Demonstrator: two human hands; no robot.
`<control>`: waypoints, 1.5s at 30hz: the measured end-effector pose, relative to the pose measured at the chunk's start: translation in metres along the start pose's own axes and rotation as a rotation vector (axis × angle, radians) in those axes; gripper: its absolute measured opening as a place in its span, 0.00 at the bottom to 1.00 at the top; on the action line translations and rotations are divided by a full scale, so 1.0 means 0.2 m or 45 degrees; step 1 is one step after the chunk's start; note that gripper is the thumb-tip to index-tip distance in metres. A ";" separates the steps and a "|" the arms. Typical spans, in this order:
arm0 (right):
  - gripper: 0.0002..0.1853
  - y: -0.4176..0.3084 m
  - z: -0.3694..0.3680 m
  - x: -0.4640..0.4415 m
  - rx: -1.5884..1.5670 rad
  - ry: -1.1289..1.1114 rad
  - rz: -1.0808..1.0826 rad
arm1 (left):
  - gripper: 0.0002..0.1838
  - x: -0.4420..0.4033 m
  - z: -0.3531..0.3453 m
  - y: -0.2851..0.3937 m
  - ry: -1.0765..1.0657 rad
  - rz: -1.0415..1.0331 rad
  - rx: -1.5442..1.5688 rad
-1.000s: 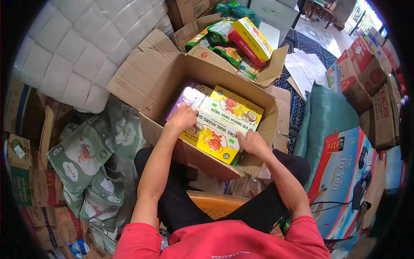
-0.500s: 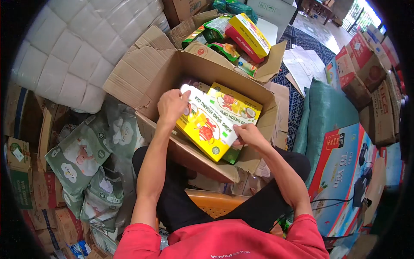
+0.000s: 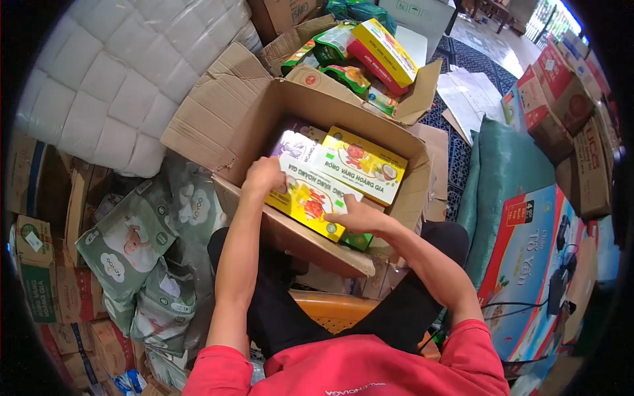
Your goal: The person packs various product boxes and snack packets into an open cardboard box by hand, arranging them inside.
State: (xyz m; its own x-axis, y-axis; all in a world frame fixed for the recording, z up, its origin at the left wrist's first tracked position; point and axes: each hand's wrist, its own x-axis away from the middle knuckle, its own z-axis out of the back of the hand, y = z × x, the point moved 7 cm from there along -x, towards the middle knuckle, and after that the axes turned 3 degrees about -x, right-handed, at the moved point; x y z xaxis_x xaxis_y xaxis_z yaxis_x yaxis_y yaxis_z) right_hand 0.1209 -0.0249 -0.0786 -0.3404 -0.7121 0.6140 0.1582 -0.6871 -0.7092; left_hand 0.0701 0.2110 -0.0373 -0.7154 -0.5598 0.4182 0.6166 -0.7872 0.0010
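Observation:
A yellow and white food box (image 3: pixel 304 195) with printed fruit pictures lies low inside an open cardboard carton (image 3: pixel 231 132). My left hand (image 3: pixel 266 177) is closed on its left end. At its right end, my right hand (image 3: pixel 360 216) grips the box, the thumb over the top face; the other fingers are partly hidden. Behind it, a similar yellow box (image 3: pixel 366 165) rests in the carton. A purple and white box (image 3: pixel 297 146) shows at the carton's back left. Something green (image 3: pixel 358 240) peeks out under the right hand.
Behind the carton, another open box holds green pouches (image 3: pixel 333 43) and a yellow and red box (image 3: pixel 383 53). Diaper packs (image 3: pixel 129 247) are piled at left, below white wrapped bundles (image 3: pixel 99 86). A blue and red carton (image 3: pixel 528 264) with black cables and a green sack (image 3: pixel 512 171) stand right.
The held box has moved down into the carton, uncovering more of the yellow box and the purple one behind. My right hand has shifted left over the box's end. The view has shifted slightly.

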 end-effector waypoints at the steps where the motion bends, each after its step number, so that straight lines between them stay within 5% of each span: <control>1: 0.48 0.04 0.01 0.00 0.061 0.015 0.016 | 0.23 -0.05 -0.07 0.02 -0.001 -0.111 0.107; 6: 0.46 0.16 0.15 0.07 0.256 0.141 -0.005 | 0.29 -0.18 -0.30 0.10 -0.173 -0.519 0.193; 13: 0.40 0.28 0.22 0.16 0.321 0.277 0.036 | 0.32 0.05 -0.22 0.31 -0.324 -0.587 0.047; 19: 0.27 0.11 0.24 0.21 0.755 0.558 0.004 | 0.31 0.02 -0.23 0.27 -0.320 -0.532 0.070; 25: 0.20 -0.01 0.24 0.12 0.723 0.737 0.246 | 0.32 0.00 -0.24 0.27 -0.287 -0.603 0.108; 32: 0.17 -0.17 0.04 0.01 0.815 0.492 0.647 | 0.29 0.03 -0.23 0.28 -0.319 -0.658 0.128; 39: 0.15 -0.16 0.14 -0.01 0.721 0.482 0.761 | 0.15 0.18 0.15 0.26 0.435 -0.531 0.269; 45: 0.12 -0.25 0.39 0.05 0.585 0.632 0.879 | 0.08 0.33 0.42 0.22 0.816 -0.611 1.477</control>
State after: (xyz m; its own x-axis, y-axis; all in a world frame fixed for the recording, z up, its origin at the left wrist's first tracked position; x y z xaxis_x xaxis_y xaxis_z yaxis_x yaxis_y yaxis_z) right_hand 0.1824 -0.0082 -0.0094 -0.3727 -0.9107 -0.1782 0.7815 -0.2045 -0.5894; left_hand 0.0775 0.1613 0.0657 -0.7599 -0.5678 -0.3165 -0.0347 -0.4507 0.8920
